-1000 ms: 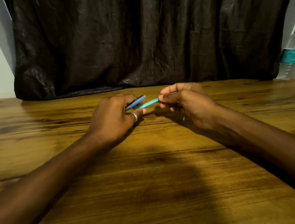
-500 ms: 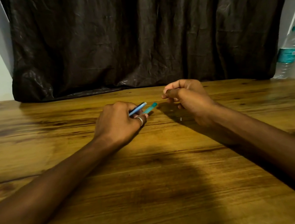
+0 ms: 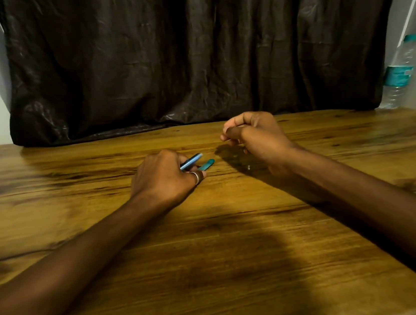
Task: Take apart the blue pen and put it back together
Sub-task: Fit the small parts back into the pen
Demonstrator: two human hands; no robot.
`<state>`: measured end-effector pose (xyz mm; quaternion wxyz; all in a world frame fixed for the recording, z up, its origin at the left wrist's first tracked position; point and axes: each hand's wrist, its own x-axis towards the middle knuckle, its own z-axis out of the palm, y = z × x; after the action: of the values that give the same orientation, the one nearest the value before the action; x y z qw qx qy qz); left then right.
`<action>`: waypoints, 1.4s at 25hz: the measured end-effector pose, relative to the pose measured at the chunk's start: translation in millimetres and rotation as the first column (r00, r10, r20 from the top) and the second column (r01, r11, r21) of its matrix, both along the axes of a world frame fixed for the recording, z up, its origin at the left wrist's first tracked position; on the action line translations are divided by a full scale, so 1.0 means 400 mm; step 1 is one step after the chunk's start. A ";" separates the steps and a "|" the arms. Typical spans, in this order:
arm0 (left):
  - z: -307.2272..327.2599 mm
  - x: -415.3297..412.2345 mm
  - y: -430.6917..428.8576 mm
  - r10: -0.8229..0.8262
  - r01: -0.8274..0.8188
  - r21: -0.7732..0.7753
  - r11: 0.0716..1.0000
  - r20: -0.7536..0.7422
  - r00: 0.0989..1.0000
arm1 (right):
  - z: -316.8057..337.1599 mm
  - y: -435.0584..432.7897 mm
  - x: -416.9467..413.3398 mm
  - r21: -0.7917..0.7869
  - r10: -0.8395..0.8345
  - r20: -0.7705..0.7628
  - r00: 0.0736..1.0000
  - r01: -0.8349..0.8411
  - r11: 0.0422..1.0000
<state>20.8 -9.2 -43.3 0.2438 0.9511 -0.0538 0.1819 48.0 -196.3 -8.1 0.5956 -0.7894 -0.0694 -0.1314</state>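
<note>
My left hand (image 3: 162, 178), with a ring on one finger, rests on the wooden table (image 3: 216, 274) and grips a slim blue pen barrel (image 3: 191, 161) that points right and away. Just below it a short teal pen piece (image 3: 206, 164) sticks out from under the same fingers, low over the wood; I cannot tell whether it is held or lying there. My right hand (image 3: 254, 136) hovers to the right, apart from both pieces, its fingers curled with thumb against forefinger and nothing visible in them.
A dark crinkled curtain (image 3: 189, 55) hangs along the table's far edge. A clear water bottle (image 3: 398, 73) with a teal label stands at the far right corner. A tiny shiny speck (image 3: 248, 167) lies by my right wrist.
My right hand has let go of the teal piece and drawn back to the right and up. The teal piece stayed by my left hand, which has sunk slightly toward the table.
</note>
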 end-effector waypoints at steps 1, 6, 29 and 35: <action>-0.001 0.003 0.001 0.001 -0.001 0.007 1.000 0.006 1.000 | -0.001 0.000 0.001 -0.003 0.004 0.002 1.000 -0.004 1.000; -0.006 0.009 0.003 -0.003 0.002 0.041 0.999 0.007 1.000 | -0.007 -0.006 0.005 -0.020 0.016 0.015 1.000 -0.016 1.000; 0.023 -0.032 0.001 -0.013 -0.048 0.314 0.948 0.188 0.982 | 0.062 -0.112 0.030 -0.838 0.189 -0.153 0.970 -0.229 0.496; 0.029 -0.037 0.002 -0.053 0.004 0.281 0.960 0.169 0.984 | 0.060 -0.116 0.030 -0.856 0.211 -0.121 0.970 -0.210 0.473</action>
<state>6.2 -8.5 -31.6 0.1041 0.9554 -0.1138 0.2517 59.8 -242.7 15.9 0.1336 -0.9658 -0.2222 -0.0056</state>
